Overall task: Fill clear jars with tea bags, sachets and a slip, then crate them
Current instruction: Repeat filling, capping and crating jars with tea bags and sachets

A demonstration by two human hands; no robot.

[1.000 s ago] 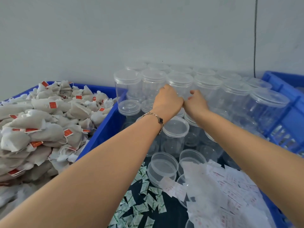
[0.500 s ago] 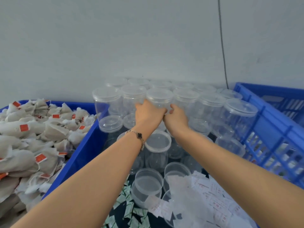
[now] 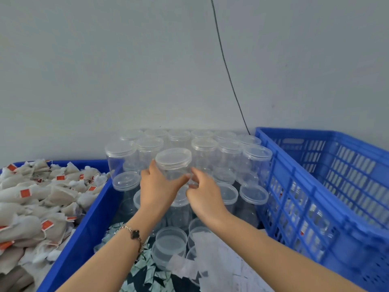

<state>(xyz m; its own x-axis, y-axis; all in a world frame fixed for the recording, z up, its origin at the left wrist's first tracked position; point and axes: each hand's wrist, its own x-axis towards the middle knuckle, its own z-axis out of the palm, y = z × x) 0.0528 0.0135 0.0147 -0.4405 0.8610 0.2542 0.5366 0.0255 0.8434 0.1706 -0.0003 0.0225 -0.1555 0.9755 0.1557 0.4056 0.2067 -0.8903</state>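
A clear lidded jar [image 3: 173,163] is raised a little above the stack of several empty clear jars [image 3: 227,152] at the back of the middle blue bin. My left hand [image 3: 157,186] grips its left side with thumb and fingers round it. On the jar's lower right side rests my right hand [image 3: 205,192], fingers curled against it. Tea bags [image 3: 42,199] with red tags fill the blue bin on the left. Green-patterned sachets [image 3: 147,268] and white paper slips [image 3: 219,262] lie at the near end of the middle bin.
A tall blue slatted crate [image 3: 328,186] stands at the right, holding some jars seen through its wall. Lidless short jars [image 3: 170,243] sit below my wrists. The middle bin's blue wall [image 3: 88,230] separates it from the tea bags. A black cable [image 3: 227,66] runs down the grey wall.
Both hands have closed round one jar from the stack's front row and lifted it up and toward me. The camera has tilted up and swung right, showing more of the crate.
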